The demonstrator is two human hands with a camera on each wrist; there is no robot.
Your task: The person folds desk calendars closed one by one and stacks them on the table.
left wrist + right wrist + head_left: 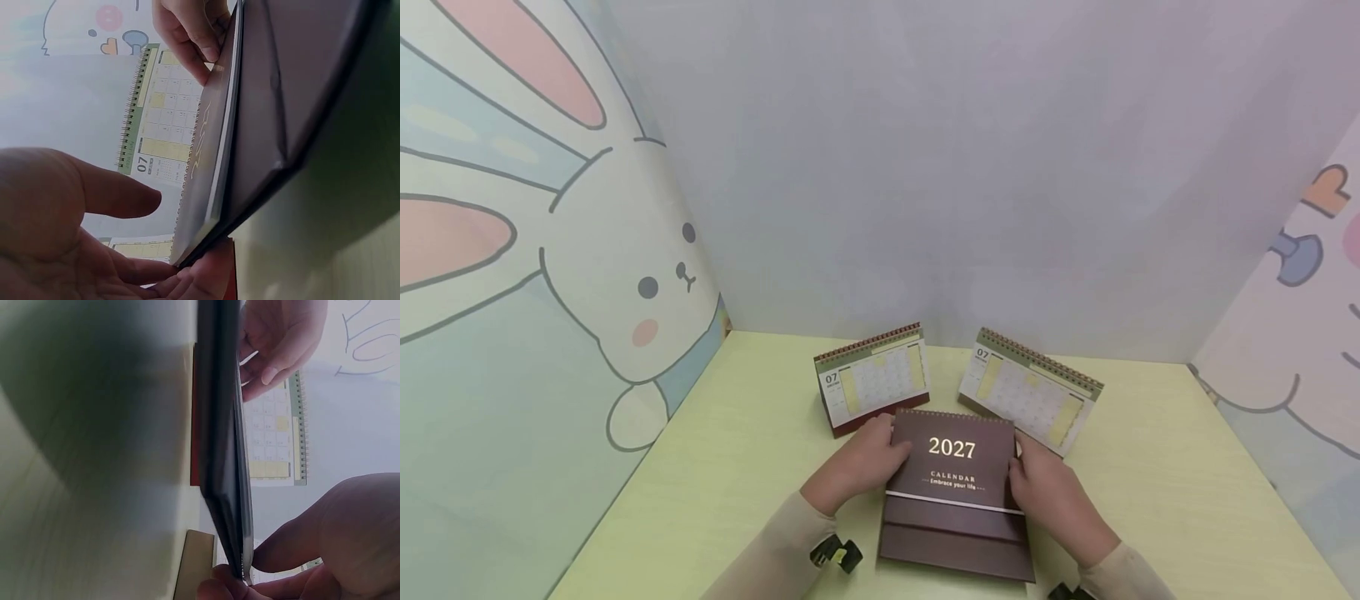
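Note:
A dark brown desk calendar (955,462) with gold "2027 CALENDAR" lettering and a spiral-bound top edge is held between both hands at the front of the table. My left hand (859,462) grips its left edge near the top; in the left wrist view the fingers (209,272) curl under the corner while the thumb stands off the cover. On the opposite side, my right hand (1060,493) pinches the right edge, thumb on top and fingertips beneath. In the right wrist view the calendar (219,425) is seen edge-on above the tabletop, its base board folded nearly flat.
Behind the held calendar stand two open desk calendars showing month 07: a red-based one (880,379) at left and a brown-based one (1030,387) at right, angled apart. The pale yellow table (737,467) meets fabric walls, with a cartoon rabbit (640,275) on the left one.

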